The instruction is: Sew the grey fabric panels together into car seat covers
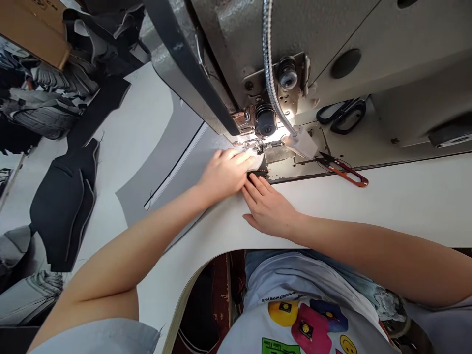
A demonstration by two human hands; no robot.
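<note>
A large grey fabric piece (162, 152), with a dark slit and a pale strip along it, lies on the table and runs under the sewing machine's head. My left hand (228, 174) is closed over its folded end beside the presser foot (258, 147), fingers bent and the thumb hidden. Under these fingertips shows a pale cloth edge (257, 163), with a dark stitched edge (262, 169) below it. My right hand (271, 206) rests open, its fingers stretched out and touching that dark edge at the table's near side of the machine bed.
The sewing machine (221, 29) fills the top, its lamp (300, 142) beside the needle. Thread snips (346, 172) and black-handled scissors (342, 113) lie to the right. Dark cut pieces (62, 201), fabric stacks (47, 113) and a cardboard box (35, 29) are at left. The table edge (195, 278) curves inward.
</note>
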